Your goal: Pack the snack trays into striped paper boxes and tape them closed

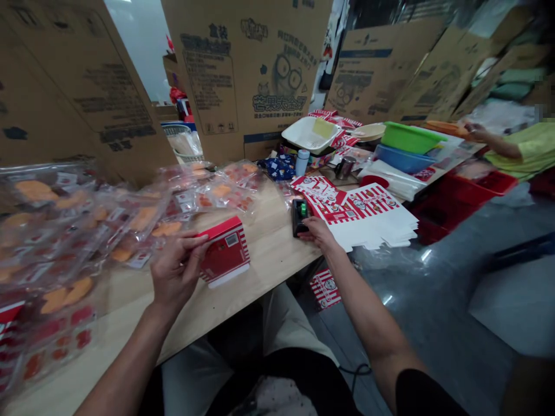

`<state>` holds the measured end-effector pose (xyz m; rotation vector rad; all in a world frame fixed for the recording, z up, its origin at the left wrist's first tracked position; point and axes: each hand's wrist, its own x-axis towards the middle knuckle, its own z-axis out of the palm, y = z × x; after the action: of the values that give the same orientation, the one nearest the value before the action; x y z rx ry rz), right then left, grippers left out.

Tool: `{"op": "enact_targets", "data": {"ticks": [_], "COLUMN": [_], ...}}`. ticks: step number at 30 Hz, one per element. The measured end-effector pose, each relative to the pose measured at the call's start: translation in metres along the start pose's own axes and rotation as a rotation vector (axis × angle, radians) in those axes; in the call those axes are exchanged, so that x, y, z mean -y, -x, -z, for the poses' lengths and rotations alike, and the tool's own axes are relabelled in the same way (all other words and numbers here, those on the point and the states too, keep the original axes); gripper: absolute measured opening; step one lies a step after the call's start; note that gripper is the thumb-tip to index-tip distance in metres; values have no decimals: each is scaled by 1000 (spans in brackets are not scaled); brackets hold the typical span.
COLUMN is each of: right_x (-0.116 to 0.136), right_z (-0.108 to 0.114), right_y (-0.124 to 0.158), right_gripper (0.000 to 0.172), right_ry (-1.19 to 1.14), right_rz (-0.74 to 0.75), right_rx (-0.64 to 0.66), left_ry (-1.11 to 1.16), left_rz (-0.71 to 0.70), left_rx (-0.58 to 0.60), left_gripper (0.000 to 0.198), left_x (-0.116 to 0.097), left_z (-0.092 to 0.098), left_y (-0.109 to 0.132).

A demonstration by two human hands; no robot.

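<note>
My left hand [177,268] grips a small folded carton [225,252] with red and white stripes and a barcode label, holding it upright on the pale wooden table [264,254]. My right hand [314,234] sits at a black handheld device with a green part [300,216], its fingers against the device's lower end. A flat stack of unfolded red-and-white striped carton blanks [362,216] lies just right of that hand. Clear plastic bags of orange food pieces [56,231] are heaped left of my left hand.
Behind the table stand large printed cardboard cartons [245,69]. A white tray [309,134], stacked green and blue basins [405,144] and a steel cup [346,167] sit at the far end. A co-worker's hand [477,132] reaches in at the right, above a red crate [470,193].
</note>
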<state>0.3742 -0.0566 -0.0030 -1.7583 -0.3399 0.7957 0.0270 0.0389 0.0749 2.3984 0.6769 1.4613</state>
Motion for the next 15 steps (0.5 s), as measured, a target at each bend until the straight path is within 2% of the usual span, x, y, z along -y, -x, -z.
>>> {"op": "enact_targets", "data": {"ticks": [3, 7, 12, 15], "right_x": [-6, -17, -39, -45], "right_z": [1, -1, -19, -26], "right_y": [5, 12, 10, 9], "right_gripper": [15, 12, 8, 16], "right_ry": [-114, -183, -124, -30], "right_rz": [21, 28, 58, 135], "right_rx": [38, 18, -106, -135], "left_ry": [-56, -66, -90, -90], "left_rz": [18, -46, -24, -10], "left_rx": [-2, 5, -6, -3], "left_gripper": [11, 6, 6, 7], "left_x": [0, -5, -3, -1], "left_z": [-2, 3, 0, -2], "left_y": [5, 1, 2, 5]}}
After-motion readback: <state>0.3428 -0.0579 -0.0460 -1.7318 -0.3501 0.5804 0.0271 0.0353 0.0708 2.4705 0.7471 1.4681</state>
